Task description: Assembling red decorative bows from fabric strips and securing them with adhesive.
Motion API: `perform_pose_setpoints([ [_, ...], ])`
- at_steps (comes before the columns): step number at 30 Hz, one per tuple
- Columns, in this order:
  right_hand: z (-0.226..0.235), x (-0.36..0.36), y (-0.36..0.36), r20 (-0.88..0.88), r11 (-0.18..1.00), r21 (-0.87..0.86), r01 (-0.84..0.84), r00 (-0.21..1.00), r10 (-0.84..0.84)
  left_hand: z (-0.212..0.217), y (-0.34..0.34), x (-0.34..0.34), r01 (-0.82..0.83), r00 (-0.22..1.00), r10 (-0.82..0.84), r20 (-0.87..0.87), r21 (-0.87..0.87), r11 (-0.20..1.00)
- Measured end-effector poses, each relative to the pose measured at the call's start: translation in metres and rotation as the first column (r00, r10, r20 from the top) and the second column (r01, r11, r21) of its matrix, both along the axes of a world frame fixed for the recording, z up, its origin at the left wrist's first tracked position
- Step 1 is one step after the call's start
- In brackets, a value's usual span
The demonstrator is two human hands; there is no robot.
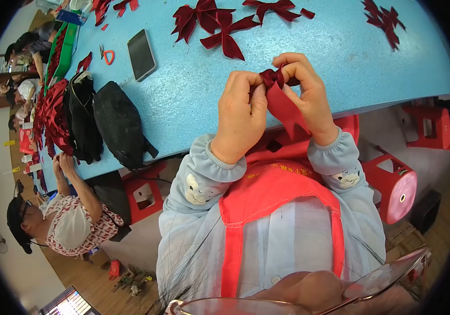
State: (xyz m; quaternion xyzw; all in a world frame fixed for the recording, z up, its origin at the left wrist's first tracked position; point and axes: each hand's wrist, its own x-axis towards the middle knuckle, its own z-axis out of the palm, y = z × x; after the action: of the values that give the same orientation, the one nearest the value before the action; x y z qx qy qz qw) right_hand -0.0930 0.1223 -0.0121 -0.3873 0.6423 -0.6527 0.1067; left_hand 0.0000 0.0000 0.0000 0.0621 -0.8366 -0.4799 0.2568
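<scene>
Fingers of both raised hands, left hand (241, 107) and right hand (309, 92), pinch red ribbon (282, 107)

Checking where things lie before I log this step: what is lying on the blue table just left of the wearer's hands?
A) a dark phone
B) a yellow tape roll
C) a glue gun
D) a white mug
A: a flat dark phone lies on the blue table, left of the left hand.

A dark-screened phone (142, 54) lies on the blue table (340, 47); a lit screen (70, 303) sits bottom left.
</scene>
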Motion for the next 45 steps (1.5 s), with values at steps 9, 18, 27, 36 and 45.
perform_pose_setpoints([
  [9, -0.003, 0.004, -0.001, -0.042, 0.988, -0.004, 0.152, 0.987, -0.152, -0.002, 0.001, 0.0, -0.014, 0.999, 0.012, -0.05, -0.034, 0.999],
  [18, -0.002, 0.002, 0.001, 0.023, 0.993, -0.058, 0.1, 0.995, -0.099, -0.003, 0.01, 0.001, 0.02, 0.998, -0.007, -0.064, 0.201, 0.979],
  [27, -0.004, 0.002, 0.003, -0.026, 0.996, 0.033, 0.087, 0.996, -0.087, -0.011, 0.004, 0.001, 0.006, 1.0, -0.002, -0.02, 0.23, 0.973],
  [36, -0.015, 0.009, -0.004, 0.197, 0.975, -0.052, 0.215, 0.96, -0.201, -0.011, 0.008, -0.001, -0.02, 0.998, -0.017, 0.061, 0.557, 0.83],
  [45, -0.002, 0.009, -0.002, -0.322, 0.956, 0.0, 0.295, 0.905, -0.279, 0.009, 0.005, -0.007, 0.069, 0.998, -0.068, -0.01, 0.136, 0.988],
])
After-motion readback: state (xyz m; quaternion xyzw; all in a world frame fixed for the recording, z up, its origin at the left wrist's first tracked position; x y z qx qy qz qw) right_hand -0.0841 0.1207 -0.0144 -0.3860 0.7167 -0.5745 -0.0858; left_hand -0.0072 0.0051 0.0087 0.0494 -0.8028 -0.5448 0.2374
